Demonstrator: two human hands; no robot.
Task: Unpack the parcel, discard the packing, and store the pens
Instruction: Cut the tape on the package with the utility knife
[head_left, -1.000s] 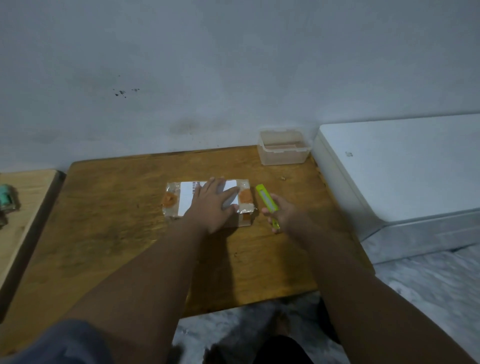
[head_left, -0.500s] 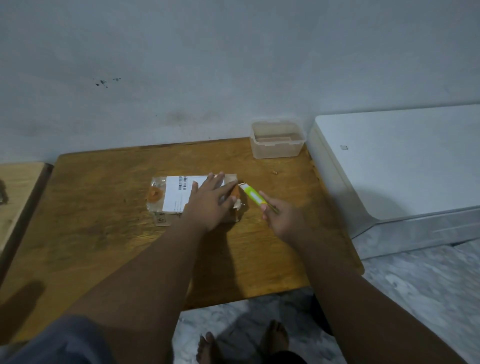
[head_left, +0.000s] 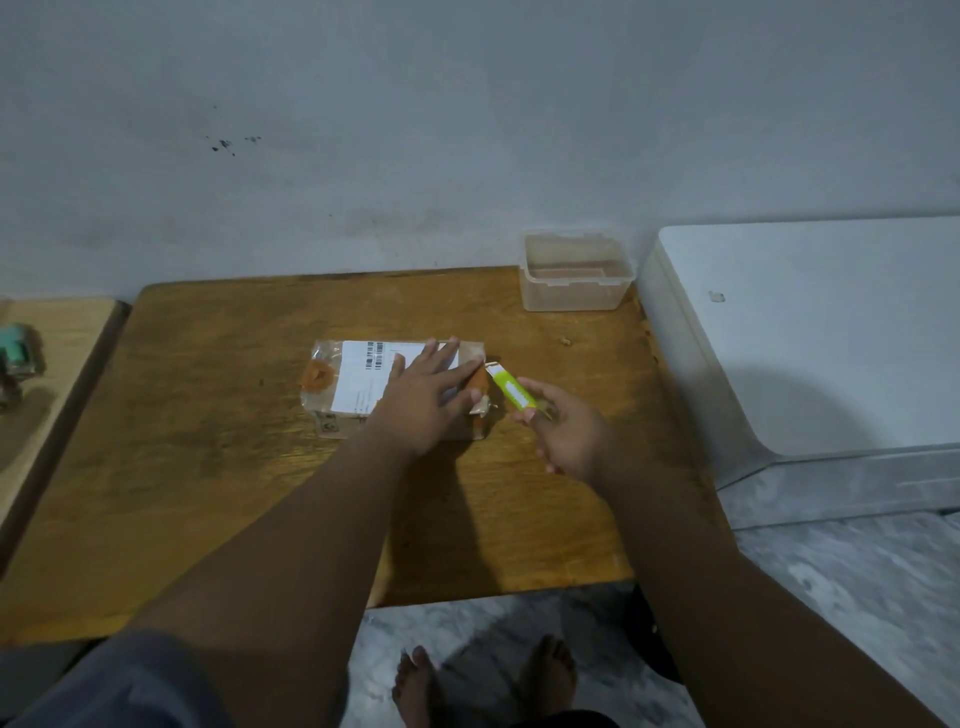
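A small cardboard parcel (head_left: 353, 387), wrapped in clear tape with a white shipping label, lies in the middle of the wooden table (head_left: 208, 457). My left hand (head_left: 423, 400) rests flat on its right half with the fingers spread, pressing it down. My right hand (head_left: 563, 434) grips a yellow-green utility knife (head_left: 511, 391) whose front tip touches the parcel's right end. The pens are not visible.
A clear plastic container (head_left: 576, 273) without a lid stands at the table's back right corner. A white appliance (head_left: 831, 332) sits right of the table. A second wooden surface at the left carries a teal object (head_left: 18, 353). My bare feet show below the table edge.
My right hand has swung the knife from lying alongside the parcel to pointing its tip at the parcel's right end. My left hand stays on the parcel. The camera view shifted.
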